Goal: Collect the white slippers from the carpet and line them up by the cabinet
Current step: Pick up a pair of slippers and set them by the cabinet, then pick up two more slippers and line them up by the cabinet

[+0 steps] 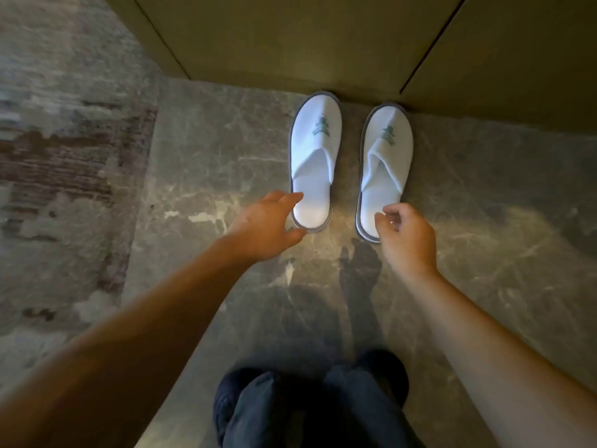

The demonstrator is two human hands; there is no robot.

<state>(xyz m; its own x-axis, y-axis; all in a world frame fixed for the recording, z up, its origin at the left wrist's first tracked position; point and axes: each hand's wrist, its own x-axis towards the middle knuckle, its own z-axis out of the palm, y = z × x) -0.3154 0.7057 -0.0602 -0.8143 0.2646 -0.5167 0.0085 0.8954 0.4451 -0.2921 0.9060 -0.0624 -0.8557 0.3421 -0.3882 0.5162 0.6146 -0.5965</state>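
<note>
Two white slippers with grey soles and a green emblem lie side by side on the marble floor, toes against the olive cabinet [290,37]. My left hand [266,226] hovers with fingers spread at the heel of the left slipper [315,156], holding nothing. At the heel of the right slipper [386,163], my right hand [407,236] has its fingers loosely curled and apart, and grips nothing that I can see. Whether either hand touches a slipper cannot be told.
A patterned grey and brown carpet [61,163] covers the floor on the left. The grey veined marble floor [484,221] spreads right and toward me. My dark trouser legs and dark shoes [310,402] are at the bottom centre.
</note>
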